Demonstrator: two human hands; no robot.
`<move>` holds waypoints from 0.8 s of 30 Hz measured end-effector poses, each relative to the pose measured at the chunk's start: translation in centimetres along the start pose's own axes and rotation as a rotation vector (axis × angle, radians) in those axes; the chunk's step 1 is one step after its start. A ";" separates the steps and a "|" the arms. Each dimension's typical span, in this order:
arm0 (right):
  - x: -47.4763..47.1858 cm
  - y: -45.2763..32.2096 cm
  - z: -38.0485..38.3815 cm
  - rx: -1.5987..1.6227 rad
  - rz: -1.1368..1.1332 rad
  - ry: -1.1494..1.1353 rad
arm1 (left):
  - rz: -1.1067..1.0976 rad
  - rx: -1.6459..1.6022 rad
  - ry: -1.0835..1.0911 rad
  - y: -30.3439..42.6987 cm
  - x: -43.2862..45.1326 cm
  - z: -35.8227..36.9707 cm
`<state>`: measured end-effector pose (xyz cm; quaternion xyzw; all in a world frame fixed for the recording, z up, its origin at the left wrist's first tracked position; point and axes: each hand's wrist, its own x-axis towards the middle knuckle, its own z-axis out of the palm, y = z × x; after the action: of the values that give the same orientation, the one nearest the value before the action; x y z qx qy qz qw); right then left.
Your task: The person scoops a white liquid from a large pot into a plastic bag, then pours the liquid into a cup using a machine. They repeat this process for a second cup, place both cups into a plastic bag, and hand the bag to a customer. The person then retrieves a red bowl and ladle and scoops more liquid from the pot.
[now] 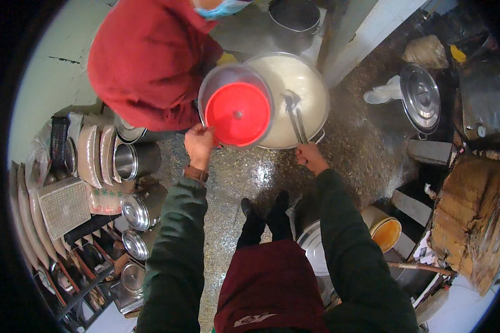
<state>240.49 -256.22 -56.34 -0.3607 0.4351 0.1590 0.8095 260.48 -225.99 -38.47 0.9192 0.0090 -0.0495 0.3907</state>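
Note:
My left hand (198,143) grips the near-left rim of a round container, whose grey wall (233,74) surrounds a bright red round interior (238,114). This container overlaps the left side of a large metal pot (326,110) holding pale, creamy liquid (310,89). My right hand (310,157), at the pot's near edge, is closed around a long-handled metal utensil (296,123). Two dark shafts show above the fist; blur hides whether they are one tool or two. The utensil's head is over or in the pale liquid.
Opposite on the left stands a person in red (146,62) wearing a blue mask; a yellow glove (228,58) shows behind the container. A dark pot (295,25) stands beyond. Lidded metal pots (135,212) line the left; a lidded pot (421,98) is right. The speckled floor (250,175) looks wet.

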 end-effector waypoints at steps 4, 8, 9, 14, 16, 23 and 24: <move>-1.2 -0.6 -0.9 0.403 0.186 -0.152 | -0.546 -0.551 -0.217 -3.3 -3.5 -1.6; -3.9 0.0 -2.0 0.577 0.214 -0.322 | -0.766 -0.675 -0.270 -4.6 -5.4 -2.8; -5.0 0.4 -2.3 0.627 0.233 -0.356 | -0.776 -0.668 -0.270 -4.8 -5.4 -2.9; -10.3 1.3 -3.3 0.771 0.254 -0.459 | -0.801 -0.597 -0.245 -5.7 -3.9 -2.1; -12.7 1.1 -3.1 0.694 0.207 -0.451 | -0.772 -0.645 -0.276 -5.8 -2.9 -1.7; -22.7 -1.5 -1.0 0.628 0.133 -0.331 | -0.676 -0.617 -0.320 -3.8 1.3 1.5; -24.1 -2.1 -0.6 0.634 0.114 -0.353 | -0.641 -0.602 -0.322 -3.4 1.8 2.4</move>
<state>227.64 -256.73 -35.90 -0.0340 0.3360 0.1208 0.9335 261.87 -225.39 -42.80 0.6966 0.2458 -0.3048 0.6012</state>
